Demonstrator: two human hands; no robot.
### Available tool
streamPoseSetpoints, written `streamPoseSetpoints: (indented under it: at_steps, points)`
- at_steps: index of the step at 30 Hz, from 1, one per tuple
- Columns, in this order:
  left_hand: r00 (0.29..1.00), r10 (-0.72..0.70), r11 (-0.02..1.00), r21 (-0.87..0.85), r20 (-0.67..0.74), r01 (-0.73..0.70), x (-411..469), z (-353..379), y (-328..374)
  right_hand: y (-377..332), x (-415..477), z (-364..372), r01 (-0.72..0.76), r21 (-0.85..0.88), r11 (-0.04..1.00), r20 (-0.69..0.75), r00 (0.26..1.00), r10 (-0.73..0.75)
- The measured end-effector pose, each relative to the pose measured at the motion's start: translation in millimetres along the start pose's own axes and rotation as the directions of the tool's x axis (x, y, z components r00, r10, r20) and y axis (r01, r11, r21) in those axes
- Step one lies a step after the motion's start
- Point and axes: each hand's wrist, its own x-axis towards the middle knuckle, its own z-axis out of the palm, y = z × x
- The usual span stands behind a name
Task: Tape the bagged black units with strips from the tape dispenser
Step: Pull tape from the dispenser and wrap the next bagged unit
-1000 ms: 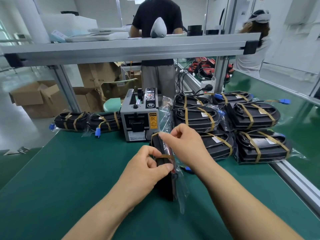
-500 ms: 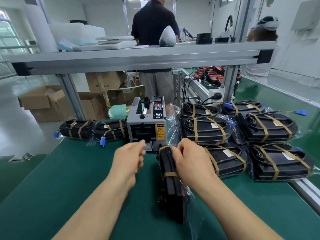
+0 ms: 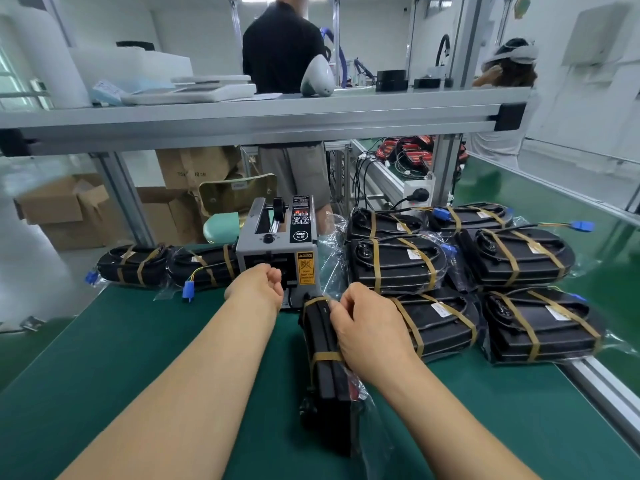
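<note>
A bagged black unit point(image 3: 325, 382) stands on its edge on the green mat, with two brown tape bands around it. My right hand point(image 3: 370, 334) grips its upper edge from the right side. My left hand point(image 3: 258, 287) is at the front outlet of the grey tape dispenser point(image 3: 277, 244), its fingers curled together. The fingers hide any strip there. Several taped bagged units point(image 3: 394, 261) are stacked to the right of the dispenser, and two more point(image 3: 166, 266) lie to its left.
An aluminium shelf rail point(image 3: 263, 123) crosses overhead at the back. A metal table edge point(image 3: 602, 386) runs along the right. Beyond the bench stand a person in black point(image 3: 282, 50), another person at the far right, and cardboard boxes point(image 3: 69, 209).
My left hand left the unit and moved forward to the dispenser outlet. My right hand stays on the unit's edge. The view tilted upward slightly.
</note>
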Motion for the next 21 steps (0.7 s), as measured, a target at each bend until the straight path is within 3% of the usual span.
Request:
streamPoseSetpoints:
  at_steps: [4,6,9,11,13,21]
  points:
    - [0.997,0.055,0.996,-0.069,-0.051,-0.058,-12,0,-3,-1,-2,-1,-0.004,0.027,1.000,0.011,1.000,0.004]
    - [0.989,0.145,0.989,-0.031,0.006,-0.145,-23,-8,-3,0,-3,-2,-0.004,0.049,0.999,0.014,1.000,0.003]
    - [0.936,0.157,0.962,0.166,0.314,-0.218,-53,-27,-2,1,-3,-2,0.010,0.052,0.999,0.009,1.000,-0.011]
    - [0.844,0.032,0.908,0.338,0.535,-0.249,-72,-40,0,0,-3,-1,0.017,0.044,0.999,0.012,1.000,-0.017]
    - [0.780,-0.061,0.833,0.462,0.623,-0.304,-85,-45,-2,0,-2,0,0.006,0.068,0.998,0.018,1.000,-0.007]
    - [0.811,0.018,0.630,0.623,0.584,-0.463,-87,-37,-10,4,2,5,-0.013,0.090,0.996,0.010,1.000,0.013]
